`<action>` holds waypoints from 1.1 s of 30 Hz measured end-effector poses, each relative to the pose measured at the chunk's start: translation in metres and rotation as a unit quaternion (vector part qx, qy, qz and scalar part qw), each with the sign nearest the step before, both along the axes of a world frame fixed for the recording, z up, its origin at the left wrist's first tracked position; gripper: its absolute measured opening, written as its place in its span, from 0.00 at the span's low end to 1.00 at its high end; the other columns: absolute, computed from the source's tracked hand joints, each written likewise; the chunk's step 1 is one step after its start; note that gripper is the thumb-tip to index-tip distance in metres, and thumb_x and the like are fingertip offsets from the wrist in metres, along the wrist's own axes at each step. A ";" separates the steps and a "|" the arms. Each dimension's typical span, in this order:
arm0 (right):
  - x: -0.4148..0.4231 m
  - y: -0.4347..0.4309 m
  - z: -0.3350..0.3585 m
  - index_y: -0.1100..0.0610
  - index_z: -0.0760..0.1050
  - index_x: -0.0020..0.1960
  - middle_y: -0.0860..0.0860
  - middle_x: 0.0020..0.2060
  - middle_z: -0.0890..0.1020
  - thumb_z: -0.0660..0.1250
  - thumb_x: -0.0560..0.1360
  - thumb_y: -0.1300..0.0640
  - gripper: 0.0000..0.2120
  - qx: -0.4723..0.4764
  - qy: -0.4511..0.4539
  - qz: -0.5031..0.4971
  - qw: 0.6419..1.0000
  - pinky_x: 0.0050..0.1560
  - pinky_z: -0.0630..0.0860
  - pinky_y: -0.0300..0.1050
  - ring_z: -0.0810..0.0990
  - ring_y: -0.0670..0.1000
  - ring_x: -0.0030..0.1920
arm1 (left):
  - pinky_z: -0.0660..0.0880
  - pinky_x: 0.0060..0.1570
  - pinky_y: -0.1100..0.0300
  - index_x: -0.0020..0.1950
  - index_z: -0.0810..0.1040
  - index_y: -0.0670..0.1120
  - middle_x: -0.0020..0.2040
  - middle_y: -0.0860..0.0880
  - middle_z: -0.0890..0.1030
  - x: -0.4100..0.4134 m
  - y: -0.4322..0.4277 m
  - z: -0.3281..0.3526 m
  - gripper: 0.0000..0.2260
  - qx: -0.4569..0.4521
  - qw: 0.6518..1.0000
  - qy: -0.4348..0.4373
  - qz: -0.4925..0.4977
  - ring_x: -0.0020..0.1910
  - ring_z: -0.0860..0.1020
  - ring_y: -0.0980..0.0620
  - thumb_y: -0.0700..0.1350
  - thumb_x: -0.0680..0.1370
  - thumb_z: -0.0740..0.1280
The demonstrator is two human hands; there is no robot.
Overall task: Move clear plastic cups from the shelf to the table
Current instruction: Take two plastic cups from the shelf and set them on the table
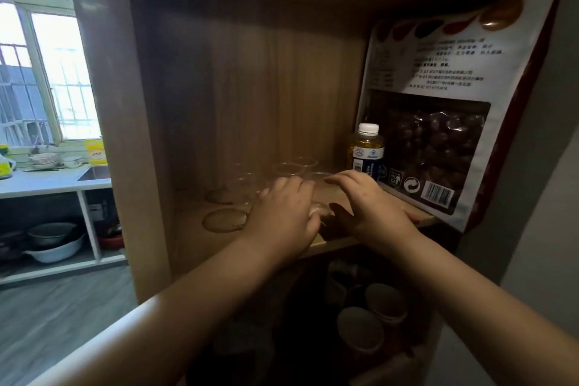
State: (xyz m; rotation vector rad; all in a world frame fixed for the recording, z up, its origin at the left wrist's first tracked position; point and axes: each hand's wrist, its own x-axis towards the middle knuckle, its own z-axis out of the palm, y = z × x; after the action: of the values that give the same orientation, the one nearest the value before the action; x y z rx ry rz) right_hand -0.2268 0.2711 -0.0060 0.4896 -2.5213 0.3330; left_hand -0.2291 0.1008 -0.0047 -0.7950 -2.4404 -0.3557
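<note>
While both hands reach into the wooden shelf (194, 238), the left hand (283, 213) has its grip around a clear plastic cup (319, 208), mostly hidden. The right hand (368, 202) hovers beside it, fingers spread. More clear cups (293, 168), faint, stand farther back, left of a yellow bottle (366, 155).

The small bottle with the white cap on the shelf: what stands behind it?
Behind the bottle stands a large bag with a clear window showing dark round contents. The bottle hides the bag's lower left corner.
</note>
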 end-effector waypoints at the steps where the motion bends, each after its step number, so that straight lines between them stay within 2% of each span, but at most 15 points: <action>1: -0.002 -0.001 0.000 0.51 0.65 0.68 0.47 0.65 0.69 0.66 0.74 0.55 0.23 0.010 0.009 -0.001 1.000 0.59 0.66 0.39 0.65 0.47 0.64 | 0.66 0.61 0.55 0.69 0.65 0.47 0.65 0.48 0.71 -0.002 0.000 -0.001 0.20 0.002 1.000 -0.003 -0.003 0.64 0.67 0.50 0.50 0.78 0.59; 5: -0.010 -0.003 0.000 0.52 0.68 0.66 0.49 0.62 0.72 0.65 0.74 0.56 0.21 0.026 0.042 -0.016 0.999 0.58 0.70 0.44 0.68 0.49 0.61 | 0.68 0.60 0.55 0.67 0.66 0.47 0.63 0.48 0.73 -0.009 -0.002 -0.003 0.19 0.016 1.000 -0.003 -0.013 0.62 0.68 0.51 0.49 0.78 0.60; 10: -0.017 -0.006 0.001 0.52 0.74 0.60 0.50 0.56 0.74 0.65 0.74 0.55 0.15 0.043 0.062 -0.025 0.997 0.52 0.66 0.42 0.69 0.49 0.55 | 0.69 0.55 0.59 0.65 0.69 0.48 0.59 0.49 0.75 -0.015 -0.004 -0.007 0.16 0.036 0.999 0.009 -0.027 0.59 0.70 0.52 0.49 0.77 0.61; 15: -0.010 -0.007 0.003 0.53 0.77 0.52 0.51 0.53 0.75 0.67 0.73 0.56 0.08 0.039 0.073 -0.020 0.996 0.49 0.68 0.42 0.70 0.50 0.53 | 0.68 0.44 0.63 0.56 0.73 0.48 0.52 0.50 0.78 -0.018 -0.006 -0.010 0.09 0.042 0.998 0.040 -0.034 0.48 0.71 0.56 0.46 0.77 0.61; 18: 0.000 -0.004 0.001 0.54 0.77 0.50 0.51 0.51 0.76 0.68 0.72 0.57 0.06 0.045 0.080 -0.015 0.996 0.46 0.66 0.42 0.71 0.51 0.52 | 0.69 0.41 0.62 0.51 0.74 0.48 0.47 0.50 0.78 -0.013 -0.006 -0.011 0.06 0.044 0.998 0.042 -0.036 0.45 0.71 0.56 0.46 0.77 0.61; 21: 0.018 0.003 0.000 0.54 0.77 0.48 0.51 0.48 0.77 0.68 0.71 0.57 0.05 0.051 0.099 -0.012 0.994 0.43 0.67 0.43 0.72 0.51 0.49 | 0.73 0.42 0.57 0.50 0.75 0.47 0.45 0.49 0.78 -0.003 -0.007 -0.010 0.06 0.034 0.997 0.053 -0.034 0.45 0.73 0.52 0.46 0.77 0.61; 25: 0.049 0.012 0.002 0.55 0.78 0.48 0.51 0.47 0.78 0.62 0.72 0.53 0.10 0.050 0.105 -0.010 0.993 0.42 0.72 0.45 0.72 0.50 0.48 | 0.69 0.39 0.55 0.48 0.76 0.45 0.44 0.47 0.79 0.022 -0.009 -0.006 0.06 0.026 0.996 0.078 -0.027 0.44 0.73 0.48 0.46 0.75 0.62; 29: 0.079 0.016 0.001 0.56 0.78 0.48 0.52 0.47 0.79 0.62 0.73 0.53 0.10 0.035 0.121 0.009 0.992 0.42 0.72 0.45 0.73 0.51 0.48 | 0.71 0.38 0.53 0.47 0.76 0.45 0.43 0.47 0.79 0.053 -0.015 -0.005 0.07 0.021 0.996 0.085 -0.032 0.43 0.74 0.47 0.46 0.75 0.61; 31: 0.094 0.016 -0.003 0.56 0.77 0.47 0.52 0.46 0.79 0.63 0.73 0.54 0.08 0.011 0.136 0.024 0.990 0.43 0.72 0.44 0.73 0.51 0.48 | 0.69 0.38 0.58 0.46 0.76 0.46 0.41 0.49 0.79 0.071 -0.021 -0.007 0.10 0.021 0.996 0.085 -0.032 0.41 0.73 0.49 0.49 0.74 0.58; 33: 0.109 0.011 -0.011 0.57 0.77 0.47 0.52 0.45 0.79 0.66 0.73 0.57 0.05 -0.014 0.152 0.053 0.987 0.44 0.70 0.42 0.73 0.50 0.47 | 0.62 0.36 0.63 0.45 0.77 0.46 0.40 0.50 0.79 0.090 -0.030 -0.014 0.12 0.038 0.996 0.070 -0.028 0.39 0.73 0.50 0.51 0.73 0.57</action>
State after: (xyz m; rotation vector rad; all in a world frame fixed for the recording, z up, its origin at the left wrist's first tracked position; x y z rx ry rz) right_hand -0.1180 0.2819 -0.0171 0.6149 -2.1980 0.3063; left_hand -0.1386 0.0703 -0.0190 -0.8283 -2.2651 -0.3979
